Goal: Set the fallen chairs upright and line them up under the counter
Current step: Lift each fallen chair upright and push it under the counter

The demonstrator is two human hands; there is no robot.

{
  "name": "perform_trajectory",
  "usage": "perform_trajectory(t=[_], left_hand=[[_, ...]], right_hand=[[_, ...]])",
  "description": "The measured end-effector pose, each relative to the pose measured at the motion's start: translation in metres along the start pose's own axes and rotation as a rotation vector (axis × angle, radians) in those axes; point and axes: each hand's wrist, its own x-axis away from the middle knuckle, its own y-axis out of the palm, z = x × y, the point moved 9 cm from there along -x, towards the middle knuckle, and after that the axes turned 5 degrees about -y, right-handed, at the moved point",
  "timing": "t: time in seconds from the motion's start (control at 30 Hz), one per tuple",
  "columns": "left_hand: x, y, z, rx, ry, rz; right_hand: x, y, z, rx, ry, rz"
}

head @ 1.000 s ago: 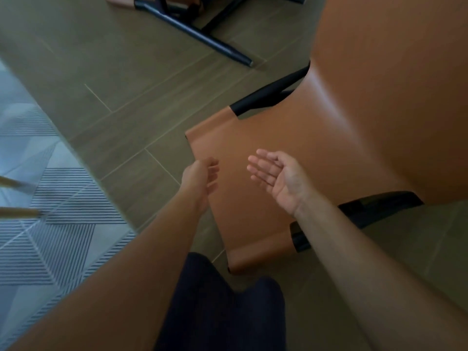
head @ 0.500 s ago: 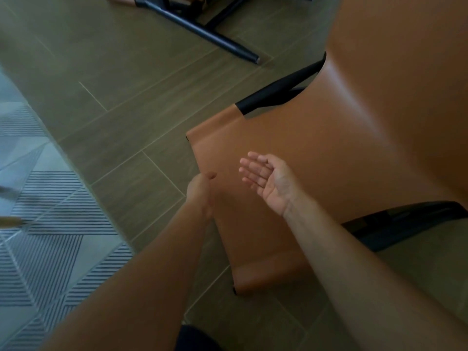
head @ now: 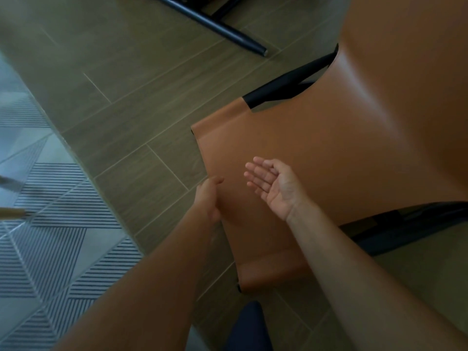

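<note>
Two chairs are seen down on the wood-plank floor; no counter is in view.

- Nearest chair: tan leather, filling the frame from centre out to 3 o'clock. It is taken to be lying over, since its broad leather panel faces up at the camera. Black frame tubes show at its 11 o'clock corner, and another at 4 o'clock.
- Second chair: only a black leg is seen, at 12 o'clock, lying flat and well apart from the first.
- Left hand: fingers loosely curled, thumb forward, set at the 9 o'clock edge of the leather panel. No closed grip is seen. Whether skin meets leather cannot be told.
- Right hand: spread wide, palm turned up, nothing held, poised over the panel just beside the left.
- Striped rug at 8 o'clock, off the work area.

Judgement: the hands are placed at the panel's free end because that end gives the longest lever for tipping the chair up onto its legs. The upturned right palm suggests an underhand scoop beneath the edge is intended. Neither chair has been raised, so the task is judged barely started. A smooth leather edge may slip, so a hold on the frame tube would be firmer.
</note>
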Motion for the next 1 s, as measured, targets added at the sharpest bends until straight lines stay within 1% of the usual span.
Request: perform_trajectory(t=[0.07,0.17,0.27,0.33,0.4,0.5,0.57,0.67,0.8,0.93,1.0], left_hand=[[-0.002,-0.001,-0.001,0.010,-0.008,-0.015],[-0.004,-0.008,-0.002,0.007,0.005,0.022],[-0.003,-0.011,-0.003,-0.002,-0.018,0.007],[-0.004,-0.016,-0.004,-0.005,-0.030,0.025],[0.001,-0.017,-0.003,-0.036,-0.013,0.026],[0.017,-0.010,0.004,-0.091,0.016,-0.016],[0.022,-0.011,0.008,-0.116,0.020,-0.008],[0.030,-0.013,0.010,-0.091,0.016,0.024],[0.041,-0.011,0.005,-0.079,-0.014,0.005],[0.064,-0.012,-0.002,-0.029,-0.032,0.075],[0.080,-0.012,-0.006,0.040,-0.051,0.117]], right_hand=[[0.001,0.000,0.000,-0.001,-0.001,-0.001],[0.004,0.001,0.001,0.002,0.002,0.003],[0.009,0.002,0.000,0.007,-0.001,0.005],[0.012,0.003,-0.002,0.009,-0.006,0.009],[0.016,0.004,-0.004,0.011,-0.013,0.008],[0.024,0.009,-0.006,0.016,-0.013,0.001],[0.030,0.012,-0.007,0.022,-0.014,-0.001],[0.041,0.015,-0.015,0.001,-0.013,0.005],[0.055,0.011,-0.025,-0.067,-0.004,0.027],[0.073,0.002,-0.028,-0.048,0.021,0.057],[0.086,0.000,-0.030,-0.051,0.042,0.076]])
